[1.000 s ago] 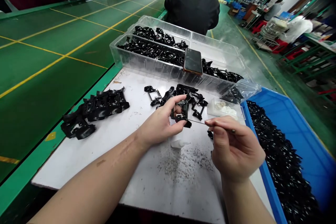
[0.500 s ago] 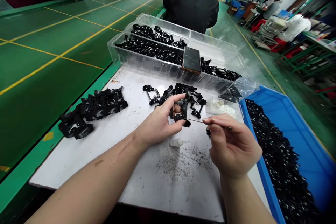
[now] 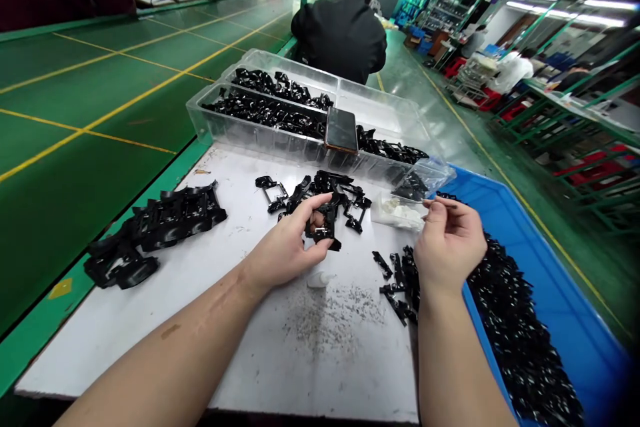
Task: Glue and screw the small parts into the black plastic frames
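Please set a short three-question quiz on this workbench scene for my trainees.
1. Which hand holds the black part?
2. True or false: the phone lies on the clear tray.
3. Fill in the colour: the bin of loose black parts is ____.

Key:
1. The left hand
2. True
3. Blue
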Motion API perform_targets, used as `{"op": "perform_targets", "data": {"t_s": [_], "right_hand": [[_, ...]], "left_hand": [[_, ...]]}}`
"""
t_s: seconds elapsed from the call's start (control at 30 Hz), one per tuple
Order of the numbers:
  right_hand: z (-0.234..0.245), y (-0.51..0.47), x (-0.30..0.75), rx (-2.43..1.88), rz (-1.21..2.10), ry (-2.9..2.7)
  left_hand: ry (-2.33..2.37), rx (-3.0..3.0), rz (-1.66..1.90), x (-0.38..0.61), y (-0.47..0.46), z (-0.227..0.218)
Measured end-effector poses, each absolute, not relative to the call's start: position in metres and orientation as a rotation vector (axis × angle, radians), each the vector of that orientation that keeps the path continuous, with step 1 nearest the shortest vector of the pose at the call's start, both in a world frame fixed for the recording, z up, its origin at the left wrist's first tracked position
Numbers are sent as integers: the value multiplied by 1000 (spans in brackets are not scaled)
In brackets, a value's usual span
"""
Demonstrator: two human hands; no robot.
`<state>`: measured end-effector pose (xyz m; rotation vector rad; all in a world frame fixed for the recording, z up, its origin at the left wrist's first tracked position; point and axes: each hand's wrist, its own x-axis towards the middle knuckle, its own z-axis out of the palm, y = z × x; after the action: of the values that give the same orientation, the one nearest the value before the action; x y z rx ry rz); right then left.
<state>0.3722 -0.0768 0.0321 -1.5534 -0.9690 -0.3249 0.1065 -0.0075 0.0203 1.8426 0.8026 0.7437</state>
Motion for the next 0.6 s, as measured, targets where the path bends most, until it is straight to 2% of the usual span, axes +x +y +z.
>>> {"op": "perform_targets", "data": {"t_s": [0.2, 0.4, 0.47, 0.6], "right_hand": [[21, -69, 386, -1765, -361, -1041], [39, -77, 364, -1798, -512, -1137], [44, -84, 340, -1744, -271, -1165], [40, -87, 301, -1541, 756, -1260]], "left_hand": [[780, 1905, 745, 106, -7, 20], [777, 1961, 759, 107, -9, 18], [735, 1985, 781, 108, -10, 17], [599, 2027, 804, 109, -10, 15]]}}
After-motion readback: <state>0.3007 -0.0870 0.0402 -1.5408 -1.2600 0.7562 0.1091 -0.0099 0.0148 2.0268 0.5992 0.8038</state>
